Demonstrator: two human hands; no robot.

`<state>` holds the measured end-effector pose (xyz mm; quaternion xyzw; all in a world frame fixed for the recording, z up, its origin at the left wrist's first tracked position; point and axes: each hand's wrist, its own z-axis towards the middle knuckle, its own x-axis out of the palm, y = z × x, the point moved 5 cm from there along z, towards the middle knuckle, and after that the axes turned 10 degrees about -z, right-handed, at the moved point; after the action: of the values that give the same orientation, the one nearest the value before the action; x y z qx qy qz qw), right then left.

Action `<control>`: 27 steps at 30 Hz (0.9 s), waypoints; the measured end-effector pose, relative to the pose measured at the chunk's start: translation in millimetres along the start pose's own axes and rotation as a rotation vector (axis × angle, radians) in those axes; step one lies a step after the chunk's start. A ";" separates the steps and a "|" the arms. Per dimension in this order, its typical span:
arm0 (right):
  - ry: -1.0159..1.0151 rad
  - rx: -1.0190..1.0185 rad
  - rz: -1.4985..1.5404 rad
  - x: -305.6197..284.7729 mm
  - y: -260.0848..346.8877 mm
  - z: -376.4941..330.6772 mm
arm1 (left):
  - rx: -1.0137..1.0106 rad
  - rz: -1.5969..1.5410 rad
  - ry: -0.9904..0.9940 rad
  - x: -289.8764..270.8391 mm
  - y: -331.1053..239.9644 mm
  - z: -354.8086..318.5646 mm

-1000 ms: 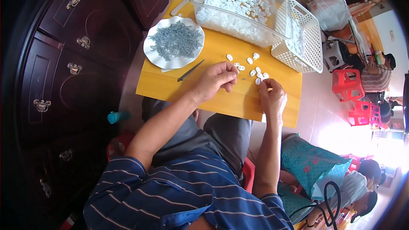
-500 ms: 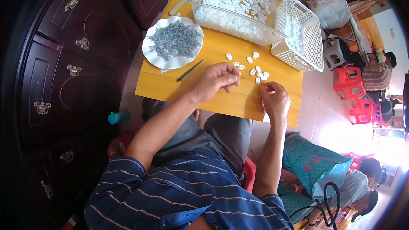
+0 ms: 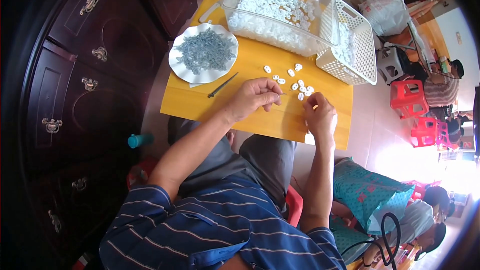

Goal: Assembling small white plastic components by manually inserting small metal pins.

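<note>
Above the front part of the wooden table [image 3: 182,101], my left hand [image 3: 256,99] is closed in a pinch, thumb against forefinger. Something tiny sticks out at its fingertips, too small to name. To the right, my right hand [image 3: 320,114] is also closed, its fingers curled together; what it holds, if anything, is hidden. Just beyond the hands lie several small white oval pieces with two holes [image 3: 300,97]. A dark, thin pointed tool [image 3: 223,85] rests left of my left hand. Behind it, a white scalloped plate [image 3: 175,66] bears a heap of small grey pieces [image 3: 207,50].
At the back stands a clear plastic bin [image 3: 280,34] full of white pieces. Beside it is a white perforated basket [image 3: 366,62] with more. Dark drawers [image 3: 95,105] flank the left. Teal bags [image 3: 367,192], red stools [image 3: 409,97] and other people are at the right.
My left hand stays pinched, its fingertips turned slightly. The right hand has shifted a little to the left. The whole view has tilted slightly; the white pieces lie as before.
</note>
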<state>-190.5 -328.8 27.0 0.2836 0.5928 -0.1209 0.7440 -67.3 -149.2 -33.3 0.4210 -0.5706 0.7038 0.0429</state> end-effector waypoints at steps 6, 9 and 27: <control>-0.047 0.111 0.557 -20.8 9.7 -16.4 | -0.031 0.073 -0.027 11.7 -2.7 -5.1; 0.015 0.165 1.090 -2.0 4.6 -36.6 | -0.031 0.170 -0.003 34.8 -7.6 -10.5; 0.220 0.427 1.699 43.0 11.0 -92.3 | 0.062 0.484 -0.038 73.2 5.8 -30.2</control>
<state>-248.4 -261.0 -23.5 0.7716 0.2146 0.3929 0.4519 -133.9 -156.5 9.3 0.2865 -0.6338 0.7026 -0.1506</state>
